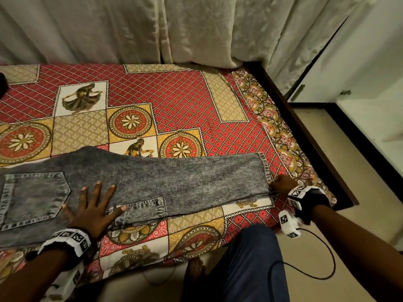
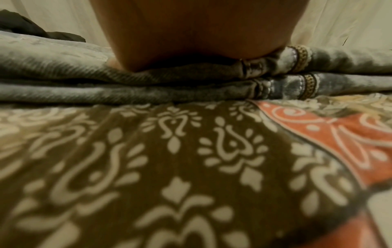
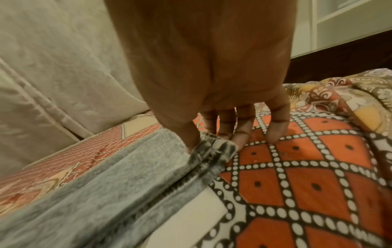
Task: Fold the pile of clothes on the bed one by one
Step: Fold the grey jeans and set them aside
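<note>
Grey acid-wash jeans [image 1: 174, 179] lie lengthwise across the patterned bedsheet [image 1: 174, 94], legs stacked, waist to the left and hems to the right. My left hand [image 1: 93, 205] presses flat on them beside the back pocket, fingers spread. In the left wrist view the palm [image 2: 191, 33] bears down on the stacked denim layers [image 2: 84, 90]. My right hand [image 1: 282, 184] is at the near hem corner. The right wrist view shows that hand [image 3: 212, 142] pinching the hem [image 3: 214, 151], thumb on top and the other fingers just past the edge, touching the sheet.
A dark garment [image 1: 3, 83] lies at the bed's far left edge. Pale curtains [image 1: 196, 29] hang behind the bed. The dark bed frame [image 1: 305, 131] and tiled floor [image 1: 359, 192] are to the right. My knee in blue trousers [image 1: 250, 258] and a black cable [image 1: 322, 258] are below.
</note>
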